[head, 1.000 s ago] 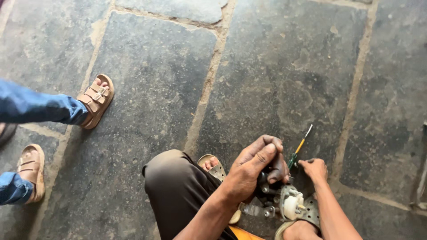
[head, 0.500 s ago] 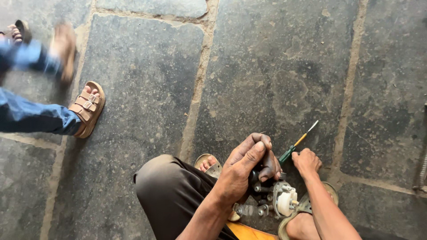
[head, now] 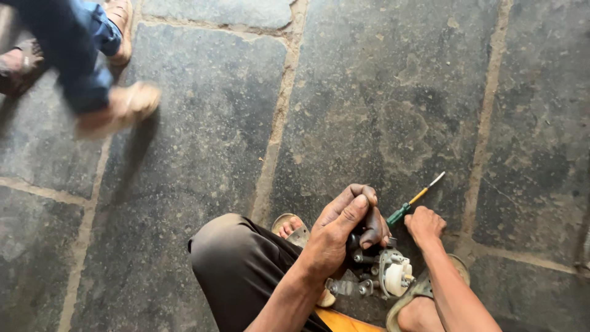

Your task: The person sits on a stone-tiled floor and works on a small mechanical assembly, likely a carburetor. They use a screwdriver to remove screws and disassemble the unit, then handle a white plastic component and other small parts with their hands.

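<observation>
A floor of large dark stone slabs (head: 203, 160) with pale joints is seen from above, and everything else is placed against it. At the floor's upper left corner, another person's legs in blue trousers (head: 74, 55) are seen, blurred, with a tan sandal (head: 120, 107) lifted over the slab and a second sandal (head: 120, 24) just behind it.

At the floor's lower middle, the wearer's bent knee in dark brown trousers (head: 239, 270) is seen, with toes in a sandal (head: 289, 226) showing just beside it. Between the knee and the right forearm, low on the floor, a small metal machine part (head: 384, 276) with a white round piece and grey brackets is held down. It is partly covered, so its full shape cannot be told.

The left hand (head: 338, 237) is clamped over the top of the part, fingers curled round a dark portion of it. The right hand (head: 424, 224) is closed in a fist around the green handle of a screwdriver (head: 415, 200), whose yellow shank and tip slant up and away over the slab. The two hands are kept just beside each other, not touching. Under the right forearm, the edge of another sandal (head: 409, 301) is seen.
</observation>
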Demonstrator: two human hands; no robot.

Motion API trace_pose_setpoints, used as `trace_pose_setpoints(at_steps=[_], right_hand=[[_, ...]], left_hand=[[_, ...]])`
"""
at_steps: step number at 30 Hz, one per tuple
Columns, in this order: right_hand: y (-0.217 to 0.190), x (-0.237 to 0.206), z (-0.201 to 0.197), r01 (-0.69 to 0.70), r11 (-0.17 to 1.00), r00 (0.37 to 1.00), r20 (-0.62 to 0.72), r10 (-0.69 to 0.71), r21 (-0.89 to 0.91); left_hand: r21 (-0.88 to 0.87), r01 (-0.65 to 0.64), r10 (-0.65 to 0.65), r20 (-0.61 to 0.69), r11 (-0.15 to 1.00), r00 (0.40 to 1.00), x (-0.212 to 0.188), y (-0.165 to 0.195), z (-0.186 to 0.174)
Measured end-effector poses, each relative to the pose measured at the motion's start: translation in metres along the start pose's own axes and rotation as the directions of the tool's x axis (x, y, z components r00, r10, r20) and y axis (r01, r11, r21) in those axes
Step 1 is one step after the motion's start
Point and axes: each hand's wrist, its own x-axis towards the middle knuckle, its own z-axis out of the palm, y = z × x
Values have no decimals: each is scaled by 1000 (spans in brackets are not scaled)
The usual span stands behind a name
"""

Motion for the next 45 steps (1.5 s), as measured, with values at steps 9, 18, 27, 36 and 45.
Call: trace_pose_setpoints(at_steps=[9,18,27,36,45], right_hand=[[-3,-1,6,8,998,1000,-27,-9,-69],[35,17,-26,-188,957,977,143,159,222],[96,66,-119,81,977,992,81,-99,197],[189,34,-402,277,938,921,-336,-198,207],[94,-275,-332,623,292,776,-620,-114,726]], left_hand=[[50,-4,7,-55,999,998,2,2,-4],[34,9,-8,-47,999,999,8,-2,-1],[22,41,-43,56,999,998,13,-9,13],[18,306,-284,424,952,860,31,-4,85],[241,385,-452,557,891,696,70,-38,145]])
